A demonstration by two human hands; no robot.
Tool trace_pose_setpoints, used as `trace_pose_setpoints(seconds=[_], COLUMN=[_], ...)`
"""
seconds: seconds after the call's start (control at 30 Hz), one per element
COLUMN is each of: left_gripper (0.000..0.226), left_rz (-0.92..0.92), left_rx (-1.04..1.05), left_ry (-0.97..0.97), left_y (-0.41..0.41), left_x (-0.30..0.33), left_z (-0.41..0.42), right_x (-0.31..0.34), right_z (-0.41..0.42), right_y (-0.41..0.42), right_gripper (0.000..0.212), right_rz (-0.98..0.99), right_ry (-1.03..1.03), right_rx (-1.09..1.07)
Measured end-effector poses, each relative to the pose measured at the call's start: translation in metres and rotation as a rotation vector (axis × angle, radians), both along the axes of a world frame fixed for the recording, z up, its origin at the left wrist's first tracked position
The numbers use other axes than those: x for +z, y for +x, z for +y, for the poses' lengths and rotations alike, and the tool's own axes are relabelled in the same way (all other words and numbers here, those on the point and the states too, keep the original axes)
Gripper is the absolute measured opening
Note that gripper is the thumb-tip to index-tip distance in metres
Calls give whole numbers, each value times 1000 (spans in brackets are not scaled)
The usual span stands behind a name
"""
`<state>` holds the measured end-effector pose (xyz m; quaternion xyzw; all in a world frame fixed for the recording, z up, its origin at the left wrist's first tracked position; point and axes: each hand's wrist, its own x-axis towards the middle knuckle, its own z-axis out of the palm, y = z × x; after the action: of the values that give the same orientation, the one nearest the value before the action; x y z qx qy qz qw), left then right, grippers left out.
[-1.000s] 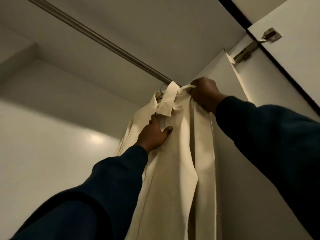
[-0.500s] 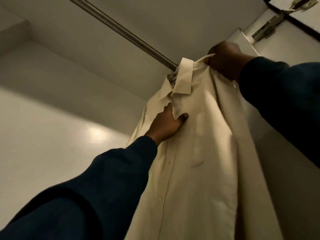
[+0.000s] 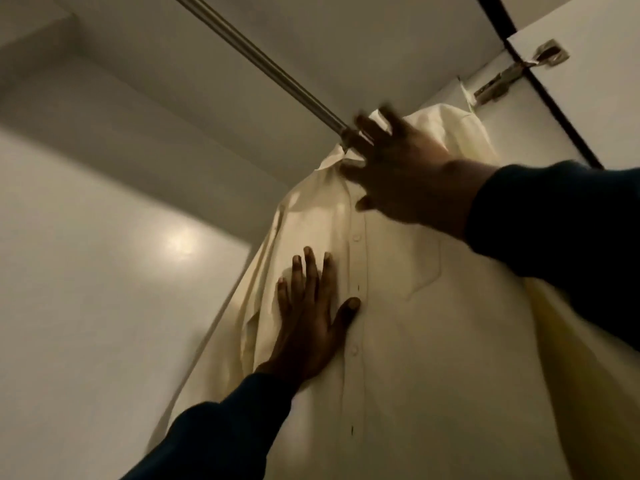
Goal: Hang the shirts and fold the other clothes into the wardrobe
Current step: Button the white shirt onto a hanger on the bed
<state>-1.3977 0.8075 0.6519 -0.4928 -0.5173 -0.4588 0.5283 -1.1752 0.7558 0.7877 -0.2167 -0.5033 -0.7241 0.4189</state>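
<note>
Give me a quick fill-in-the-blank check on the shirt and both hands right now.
1. The cream shirt hangs from the metal ____.
2. The left hand lies ____ on the shirt front, fingers straight.
3. The right hand is up by the shirt's ____, fingers spread.
4. The door hinge sits at the upper ____ of the view.

Missing words: rail; flat; collar; right

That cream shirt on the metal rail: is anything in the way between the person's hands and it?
Nothing visible. The left hand lies flat on the cream button-up shirt, beside the button strip. The right hand, blurred, spreads open at the collar, where the shirt hangs from the metal rail.
</note>
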Motion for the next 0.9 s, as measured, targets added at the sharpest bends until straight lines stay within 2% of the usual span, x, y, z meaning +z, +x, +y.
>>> trace_pose_setpoints(seconds=[0.13,0.23,0.33,0.4,0.47,0.5,0.57,0.67,0.73,0.8,0.9], left_gripper=[79,78,82,86,91,93,94,87,75,67,90], left_rz=[-108,-140,-85,-81,-53,-69,-147,-338,-350,-377,-434], left_rx=[28,15,176,263,291,269,193,85,91,142,173], left_ry=[-269,-409,-450,-467,-381,-350,-244,-140,-166,-311,-402], left_y=[-5,-6,-20,-27,-31,-31,-32,-30,-39,-53,-66], left_x=[-49,-113,-191,-224,-241,-241,-235,-218,-213,-213,-210], left_z=[-1,-5,2,9,11,4,-4,-9,-6,-8,-26], right_x=[-52,-129,-207,-239,-248,-249,-246,-228,-216,-207,-195], right_z=[15,43,60,56,53,52,45,26,26,18,-3], right_y=[-11,-12,-9,-4,-1,-1,-4,-8,-9,-8,2], right_gripper=[79,89,91,77,47,40,35,52,59,40,17], right_rz=[-2,-69,-331,-576,-651,-633,-547,-303,-268,-232,-153], right_ry=[-574,-686,-900,-853,-678,-608,-590,-617,-609,-643,-642], right_rx=[-116,-225,-291,-252,-165,-55,94,118,46,21,-93])
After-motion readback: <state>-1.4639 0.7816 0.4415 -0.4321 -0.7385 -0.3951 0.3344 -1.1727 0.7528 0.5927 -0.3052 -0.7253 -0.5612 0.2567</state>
